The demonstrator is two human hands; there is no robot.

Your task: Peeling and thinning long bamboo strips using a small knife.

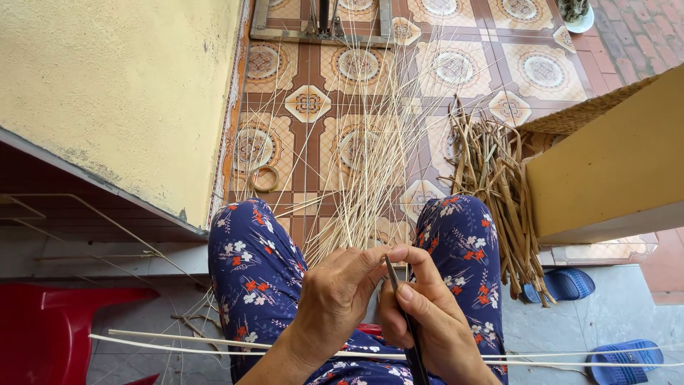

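Knife [402, 314] clenched in right hand [434, 321], blade up against thin splints [356, 207]; left hand [335, 299] fingers pinched on splints beside knife, steadying them.

A patterned tile floor [313, 153] in brown and cream carries a fan of thin pale cane strips [370, 164], a heap of thicker brownish reed offcuts [499, 192] just right of them, and a small coiled ring [265, 178] near the yellow wall; two blue sandals [563, 284] lie on the grey concrete step
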